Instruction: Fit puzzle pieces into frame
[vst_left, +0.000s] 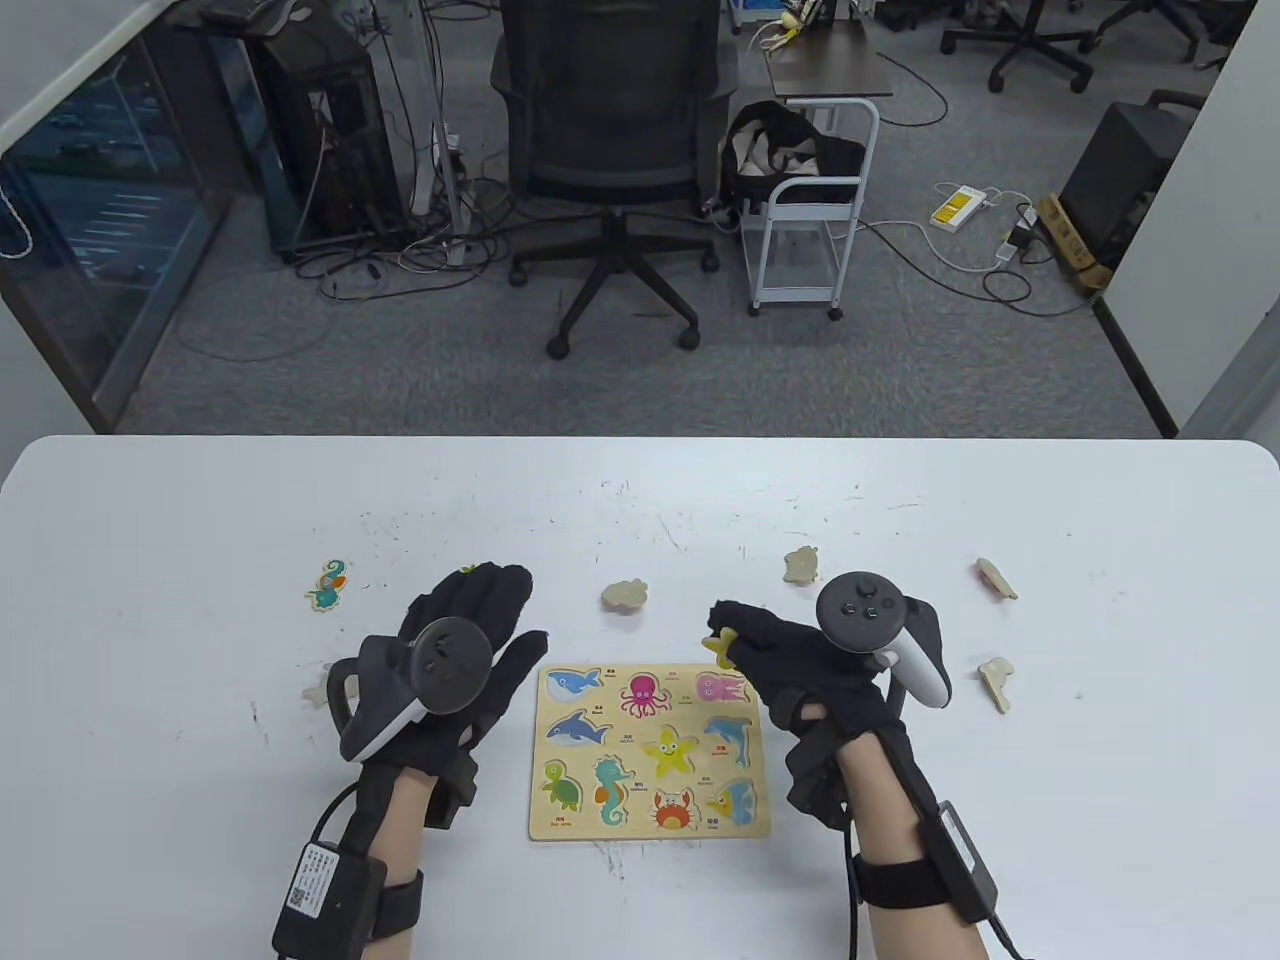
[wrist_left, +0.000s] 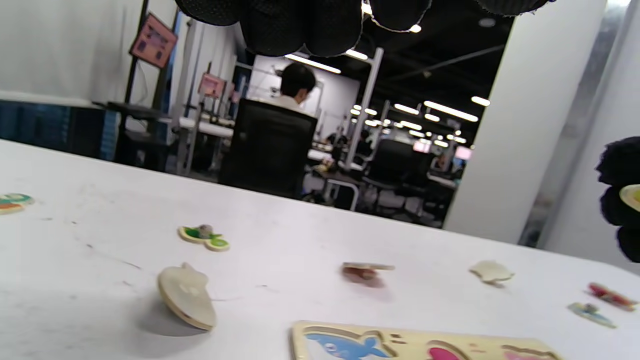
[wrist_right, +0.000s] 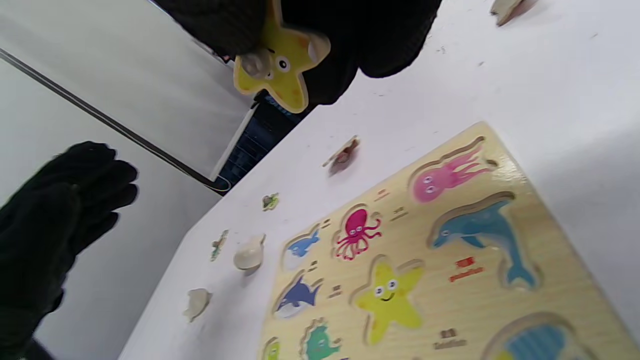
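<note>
The wooden puzzle frame (vst_left: 650, 822) lies flat on the white table between my hands, its recesses printed with sea animals. My right hand (vst_left: 730, 640) pinches a yellow starfish piece (vst_left: 718, 648) just above the frame's far right corner. The right wrist view shows the starfish piece (wrist_right: 280, 65) held in the fingertips, above the frame (wrist_right: 500, 295) and its starfish recess (wrist_right: 390, 300). My left hand (vst_left: 500, 620) hovers open with fingers spread, just left of the frame, holding nothing.
Loose pieces lie around the frame: a seahorse (vst_left: 327, 585) far left, a green turtle (wrist_left: 204, 236) beyond my left fingers, and face-down pieces (vst_left: 625, 596), (vst_left: 801, 565), (vst_left: 996, 578), (vst_left: 997, 682). Another piece (vst_left: 316, 692) sits by my left tracker.
</note>
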